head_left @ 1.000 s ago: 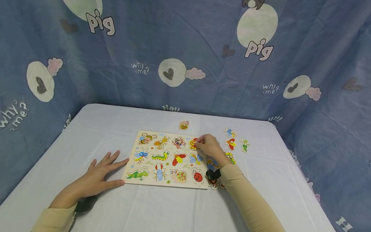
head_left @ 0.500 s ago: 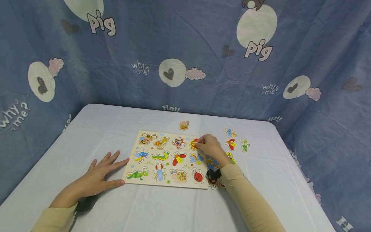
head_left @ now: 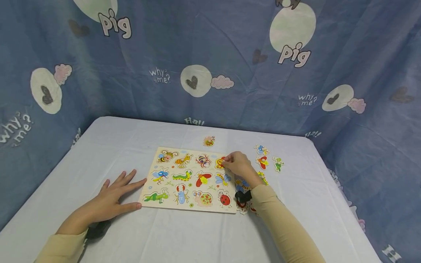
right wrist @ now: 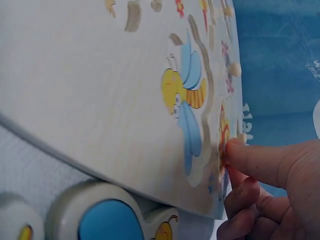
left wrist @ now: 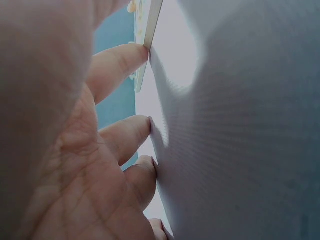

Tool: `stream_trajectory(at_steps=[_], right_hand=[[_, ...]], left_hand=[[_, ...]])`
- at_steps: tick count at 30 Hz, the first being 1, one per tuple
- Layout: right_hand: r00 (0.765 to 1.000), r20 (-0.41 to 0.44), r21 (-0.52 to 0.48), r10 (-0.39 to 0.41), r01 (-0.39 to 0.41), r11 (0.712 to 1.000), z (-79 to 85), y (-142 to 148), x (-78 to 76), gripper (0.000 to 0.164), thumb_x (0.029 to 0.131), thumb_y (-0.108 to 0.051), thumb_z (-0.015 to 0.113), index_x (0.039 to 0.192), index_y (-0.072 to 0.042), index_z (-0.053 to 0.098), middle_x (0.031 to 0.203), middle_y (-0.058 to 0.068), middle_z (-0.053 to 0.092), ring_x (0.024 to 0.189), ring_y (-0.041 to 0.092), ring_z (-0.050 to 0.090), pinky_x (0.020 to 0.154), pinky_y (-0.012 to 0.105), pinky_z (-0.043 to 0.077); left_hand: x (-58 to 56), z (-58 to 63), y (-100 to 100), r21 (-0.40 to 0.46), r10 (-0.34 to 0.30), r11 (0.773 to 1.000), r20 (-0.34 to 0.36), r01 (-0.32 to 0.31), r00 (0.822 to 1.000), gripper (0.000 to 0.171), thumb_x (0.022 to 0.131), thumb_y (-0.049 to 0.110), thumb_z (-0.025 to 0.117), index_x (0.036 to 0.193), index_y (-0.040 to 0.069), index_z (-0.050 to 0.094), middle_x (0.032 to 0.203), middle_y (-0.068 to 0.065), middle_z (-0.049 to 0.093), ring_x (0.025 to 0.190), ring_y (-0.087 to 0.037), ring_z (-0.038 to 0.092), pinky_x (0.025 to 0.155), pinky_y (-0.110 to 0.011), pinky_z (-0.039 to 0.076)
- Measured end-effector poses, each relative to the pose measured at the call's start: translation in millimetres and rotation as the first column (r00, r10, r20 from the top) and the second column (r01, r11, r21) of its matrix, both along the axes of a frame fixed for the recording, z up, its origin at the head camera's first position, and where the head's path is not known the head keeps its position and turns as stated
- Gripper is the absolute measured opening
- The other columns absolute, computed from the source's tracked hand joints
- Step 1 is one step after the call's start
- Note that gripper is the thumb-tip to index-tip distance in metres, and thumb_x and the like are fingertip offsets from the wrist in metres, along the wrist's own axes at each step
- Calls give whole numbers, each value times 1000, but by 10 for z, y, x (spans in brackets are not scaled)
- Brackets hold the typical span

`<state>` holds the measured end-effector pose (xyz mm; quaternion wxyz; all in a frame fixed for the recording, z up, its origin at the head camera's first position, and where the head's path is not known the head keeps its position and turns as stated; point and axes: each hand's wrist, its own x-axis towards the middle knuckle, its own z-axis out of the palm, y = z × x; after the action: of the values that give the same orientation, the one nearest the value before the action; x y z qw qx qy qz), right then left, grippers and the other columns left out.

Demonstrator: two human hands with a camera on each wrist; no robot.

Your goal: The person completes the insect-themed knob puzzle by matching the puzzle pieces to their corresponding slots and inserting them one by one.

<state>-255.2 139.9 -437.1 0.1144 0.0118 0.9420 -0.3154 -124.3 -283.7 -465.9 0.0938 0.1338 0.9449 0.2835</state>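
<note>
A wooden insect puzzle board [head_left: 189, 186] lies flat on the white table. My left hand [head_left: 113, 201] rests spread beside it, with thumb and index fingertip touching its left edge; in the left wrist view the index finger [left wrist: 120, 67] meets the board's side [left wrist: 152, 25]. At the top-right corner my right hand [head_left: 239, 167] pinches a red and yellow butterfly piece [head_left: 219, 163], which lies in or on its outline. The right wrist view shows the thumb [right wrist: 257, 161] against that piece [right wrist: 223, 132], other fingers curled below. Knobbed bee [head_left: 166, 156], wasp-like [head_left: 183, 160] and spider [head_left: 203, 161] pieces fill the top row.
Loose pieces lie around: a snail [head_left: 208, 141] behind the board, a blue insect [head_left: 261, 149], a red-winged bug [head_left: 262, 162] and a green grasshopper [head_left: 278, 164] at right. Several more, including a dragonfly [head_left: 242, 185], sit partly under the right forearm. A blue curtain [head_left: 210, 47] hangs behind.
The right fingers have shifted very slightly at the butterfly piece. The left hand has stayed in place, and the whole view has tilted a little.
</note>
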Motion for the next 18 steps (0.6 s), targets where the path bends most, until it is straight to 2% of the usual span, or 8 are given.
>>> stream_trajectory(at_steps=[18], right_hand=[[999,-19,-50,30,-31,998,-8,64,-15,21,100,-31,77,98,-11,77,90,4,70,80,18,57,69,29,45]], left_hand=[[1,34,5,3,-6,1000,-5,6,1000,86,87,60,82,160,24,54,176,-28,22,161,-62,8,118,-88,-5]])
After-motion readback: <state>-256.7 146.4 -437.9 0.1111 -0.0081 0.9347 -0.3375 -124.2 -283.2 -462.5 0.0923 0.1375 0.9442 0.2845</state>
